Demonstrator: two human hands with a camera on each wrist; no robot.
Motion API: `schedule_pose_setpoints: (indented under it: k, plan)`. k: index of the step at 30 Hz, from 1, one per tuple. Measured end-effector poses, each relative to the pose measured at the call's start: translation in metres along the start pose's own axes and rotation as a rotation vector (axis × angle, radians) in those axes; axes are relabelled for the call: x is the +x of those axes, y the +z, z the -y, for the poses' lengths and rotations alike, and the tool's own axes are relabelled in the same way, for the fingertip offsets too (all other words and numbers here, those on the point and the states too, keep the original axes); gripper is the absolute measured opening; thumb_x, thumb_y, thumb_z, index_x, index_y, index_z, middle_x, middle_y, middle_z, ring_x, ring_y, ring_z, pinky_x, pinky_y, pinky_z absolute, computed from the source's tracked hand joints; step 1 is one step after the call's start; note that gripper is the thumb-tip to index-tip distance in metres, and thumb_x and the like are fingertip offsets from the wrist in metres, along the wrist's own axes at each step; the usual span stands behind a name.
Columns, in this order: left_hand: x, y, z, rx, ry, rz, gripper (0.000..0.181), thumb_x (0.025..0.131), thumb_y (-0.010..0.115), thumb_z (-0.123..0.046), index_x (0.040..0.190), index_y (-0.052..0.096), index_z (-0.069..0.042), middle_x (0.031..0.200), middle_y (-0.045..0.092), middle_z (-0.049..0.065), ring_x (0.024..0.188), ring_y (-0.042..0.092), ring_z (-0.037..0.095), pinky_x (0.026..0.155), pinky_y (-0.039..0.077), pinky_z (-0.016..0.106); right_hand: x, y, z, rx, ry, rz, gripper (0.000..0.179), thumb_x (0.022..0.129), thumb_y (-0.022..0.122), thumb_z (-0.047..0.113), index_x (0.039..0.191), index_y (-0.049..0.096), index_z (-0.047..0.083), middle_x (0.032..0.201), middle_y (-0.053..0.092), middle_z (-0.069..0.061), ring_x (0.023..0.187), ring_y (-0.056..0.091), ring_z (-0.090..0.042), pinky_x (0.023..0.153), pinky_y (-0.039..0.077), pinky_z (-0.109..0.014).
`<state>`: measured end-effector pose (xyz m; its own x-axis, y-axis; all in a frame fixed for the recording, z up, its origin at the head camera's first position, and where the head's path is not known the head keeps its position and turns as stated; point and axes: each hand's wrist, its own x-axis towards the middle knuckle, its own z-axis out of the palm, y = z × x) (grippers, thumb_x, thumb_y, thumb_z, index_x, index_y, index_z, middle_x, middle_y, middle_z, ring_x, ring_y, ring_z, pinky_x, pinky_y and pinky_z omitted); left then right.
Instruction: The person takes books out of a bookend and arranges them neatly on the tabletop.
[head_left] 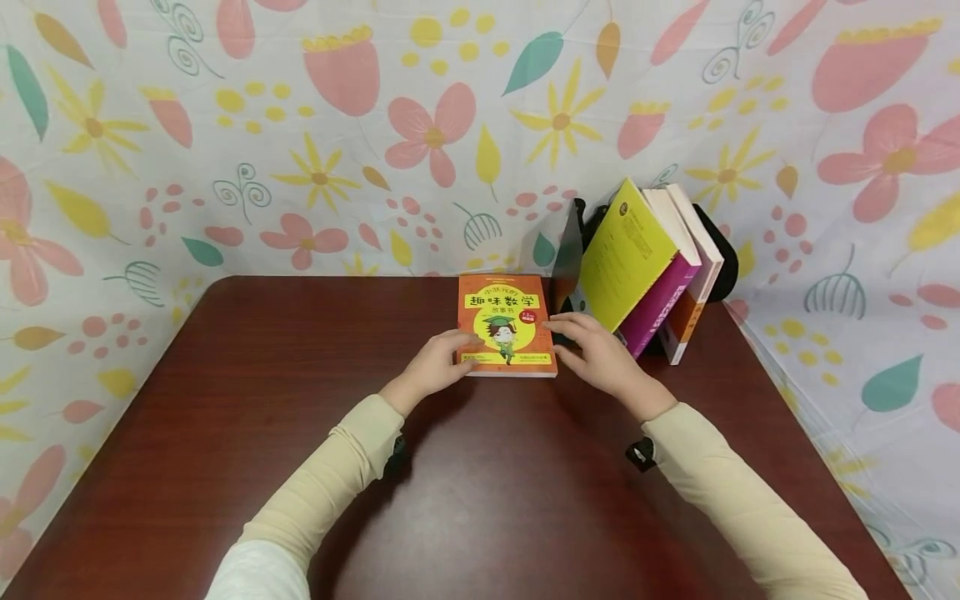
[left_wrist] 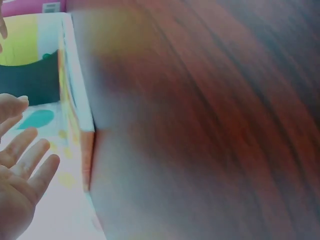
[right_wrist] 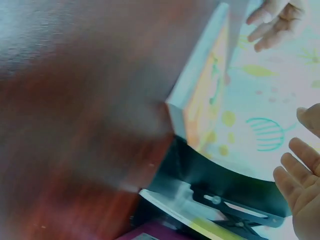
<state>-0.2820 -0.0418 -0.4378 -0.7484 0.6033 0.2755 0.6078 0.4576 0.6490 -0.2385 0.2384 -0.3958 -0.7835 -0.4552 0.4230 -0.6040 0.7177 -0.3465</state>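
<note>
An orange book (head_left: 490, 282) with a cartoon figure in a green cap lies flat on the dark wooden table, cover up. My left hand (head_left: 435, 367) is at its lower left side, fingers slightly bent and loose. On the other side, my right hand (head_left: 600, 358) hovers by the right edge with its fingers parted. Both wrist views show the left hand (left_wrist: 20, 195) and the right hand (right_wrist: 305, 185) with relaxed fingers that grip nothing. The book's pale page edge (right_wrist: 197, 57) faces the right wrist camera. Whether any fingertip touches the cover, I cannot tell.
Right of the orange book, a black bookend (head_left: 567, 254) holds several leaning books, among them a yellow-covered book (head_left: 626, 250) with a purple spine and a white and orange book (head_left: 693, 283). A flower-patterned cloth (head_left: 450, 217) hangs behind the table (head_left: 285, 375).
</note>
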Motion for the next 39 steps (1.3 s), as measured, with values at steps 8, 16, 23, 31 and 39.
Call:
schedule_pose_setpoints:
  k: [8,16,23,31,39]
  plan:
    - [0.005,0.006,-0.021,-0.136,-0.027,-0.099,0.035,0.088,0.068,-0.007,0.121,0.062,0.002,0.121,0.062,0.017,0.111,0.058,0.035,0.094,0.048,0.046,0.004,-0.019,0.006,0.054,0.004,-0.137,0.037,0.084,0.070,-0.001,0.121,0.063,-0.001,0.121,0.059,-0.020,0.112,0.054,-0.036,0.094,0.045,-0.053]
    - [0.012,0.013,-0.042,-0.184,0.056,-0.114,0.034,0.086,0.070,-0.005,0.119,0.063,0.003,0.119,0.064,0.018,0.110,0.059,0.035,0.094,0.048,0.049,0.008,-0.040,0.011,0.039,-0.010,-0.284,0.038,0.082,0.071,-0.003,0.119,0.063,-0.001,0.120,0.061,-0.017,0.112,0.055,-0.032,0.094,0.046,-0.049]
    - [0.019,0.023,-0.052,-0.109,0.085,-0.094,0.038,0.086,0.071,-0.006,0.122,0.062,0.001,0.121,0.062,0.014,0.110,0.058,0.029,0.092,0.050,0.042,0.011,-0.059,0.007,-0.011,-0.002,-0.422,0.035,0.080,0.071,-0.006,0.115,0.065,-0.004,0.113,0.065,-0.020,0.108,0.057,-0.035,0.099,0.044,-0.037]
    - [0.022,0.034,-0.065,-0.056,0.098,-0.049,0.040,0.087,0.070,-0.010,0.125,0.060,0.000,0.122,0.063,0.014,0.110,0.059,0.027,0.093,0.049,0.035,0.011,-0.075,0.000,0.032,0.084,-0.549,0.034,0.080,0.068,-0.010,0.114,0.066,-0.006,0.111,0.064,-0.024,0.097,0.057,-0.034,0.089,0.037,-0.010]
    - [0.027,0.045,-0.070,0.004,0.094,-0.047,0.038,0.089,0.069,-0.013,0.124,0.060,0.000,0.124,0.062,0.013,0.114,0.057,0.024,0.094,0.049,0.030,0.009,-0.090,-0.007,-0.013,0.143,-0.659,0.034,0.081,0.066,-0.012,0.114,0.067,-0.004,0.110,0.065,-0.022,0.092,0.059,-0.029,0.084,0.038,-0.009]
